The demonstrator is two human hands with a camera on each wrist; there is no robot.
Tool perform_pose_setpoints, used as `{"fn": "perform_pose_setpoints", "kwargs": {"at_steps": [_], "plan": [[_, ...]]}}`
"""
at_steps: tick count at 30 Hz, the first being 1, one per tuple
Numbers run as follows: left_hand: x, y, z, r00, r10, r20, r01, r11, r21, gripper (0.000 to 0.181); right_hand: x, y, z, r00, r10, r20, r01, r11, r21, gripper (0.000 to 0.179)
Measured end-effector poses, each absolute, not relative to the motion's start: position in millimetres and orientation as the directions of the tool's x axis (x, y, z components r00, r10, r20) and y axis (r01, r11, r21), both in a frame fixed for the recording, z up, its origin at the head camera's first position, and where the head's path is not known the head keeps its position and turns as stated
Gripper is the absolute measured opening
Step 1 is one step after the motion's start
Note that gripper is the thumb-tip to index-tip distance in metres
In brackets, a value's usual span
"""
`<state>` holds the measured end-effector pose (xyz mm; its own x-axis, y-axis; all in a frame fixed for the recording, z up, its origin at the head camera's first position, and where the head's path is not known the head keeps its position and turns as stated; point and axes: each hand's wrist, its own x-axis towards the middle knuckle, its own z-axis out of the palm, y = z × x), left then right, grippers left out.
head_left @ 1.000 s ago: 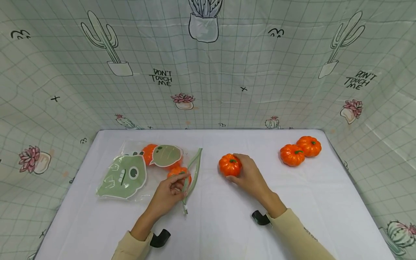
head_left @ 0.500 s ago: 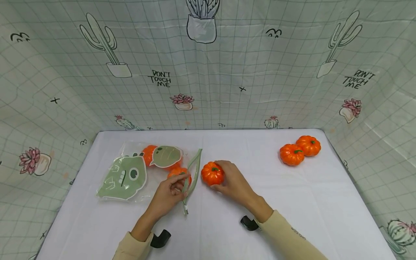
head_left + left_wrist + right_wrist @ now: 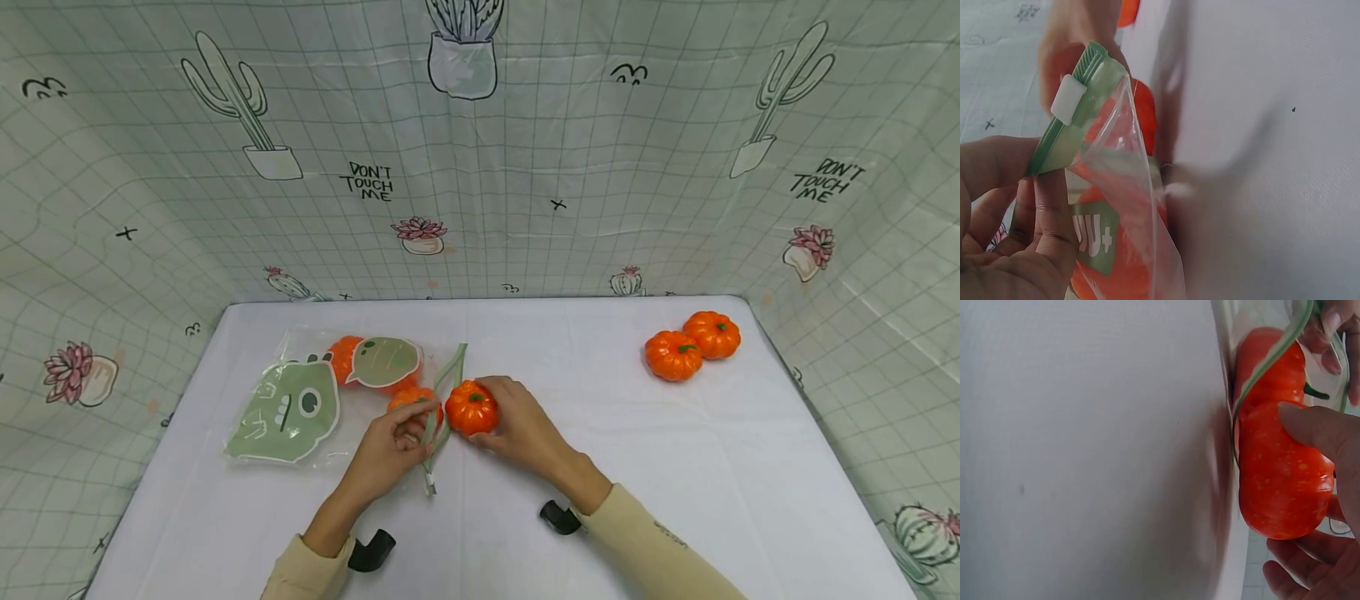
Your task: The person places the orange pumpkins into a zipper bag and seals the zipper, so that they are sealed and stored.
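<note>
Orange pumpkin (image 3: 472, 408), gripped in the fingers of the right hand (image 3: 523, 429) at the bag's (image 3: 322, 417) mouth; the left hand (image 3: 388, 447) pinches the green rim (image 3: 1052, 135). Only the left wrist view shows white lettering (image 3: 1089, 233) beside its fingers.

Plastic-looking pumpkin (image 3: 472, 407) gleams, glossy and smooth | clear, shiny plastic slider bag (image 3: 356, 421) crinkles at ten o'clock | white cloth tablecloth (image 3: 570, 342) looks matt | creased, matt cactus-print fabric backdrop (image 3: 480, 183) hangs at twelve o'clock
</note>
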<state>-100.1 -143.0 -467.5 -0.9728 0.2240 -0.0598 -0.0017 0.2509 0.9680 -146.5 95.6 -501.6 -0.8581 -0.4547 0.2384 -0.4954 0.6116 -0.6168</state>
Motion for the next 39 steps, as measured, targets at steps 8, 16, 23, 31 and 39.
{"fn": "perform_pose_setpoints", "kwargs": {"at_steps": [8,16,23,31,39], "plan": [[-101.0,-141.9,-467.5,-0.972,0.229,-0.048,0.015,0.267,0.964,0.055,-143.5,87.6,-502.3,-0.841,-0.480,0.251,-0.524,0.604,-0.601,0.074],[-100.9,-141.0,-463.7,-0.969,0.242,-0.053,0.016,0.275,0.961,0.053,-142.5,77.8,-500.8,-0.826,-0.510,0.239,-0.541,0.603,-0.586,0.073],[-100.7,-140.4,-462.0,-0.968,0.246,-0.053,0.017,0.272,0.962,0.056,-143.5,70.1,-499.1,-0.822,-0.524,0.223,-0.542,0.601,-0.588,0.073],[-100.1,-140.1,-464.6,-0.970,0.241,-0.038,0.027,0.262,0.965,0.055,-143.3,65.1,-501.7,-0.821,-0.538,0.189,-0.533,0.606,-0.590,0.073],[-99.9,-141.5,-465.1,-0.968,0.247,-0.042,0.027,0.271,0.962,0.057,-145.2,75.2,-502.1,-0.774,-0.609,0.173,-0.553,0.518,-0.653,0.079]]}}
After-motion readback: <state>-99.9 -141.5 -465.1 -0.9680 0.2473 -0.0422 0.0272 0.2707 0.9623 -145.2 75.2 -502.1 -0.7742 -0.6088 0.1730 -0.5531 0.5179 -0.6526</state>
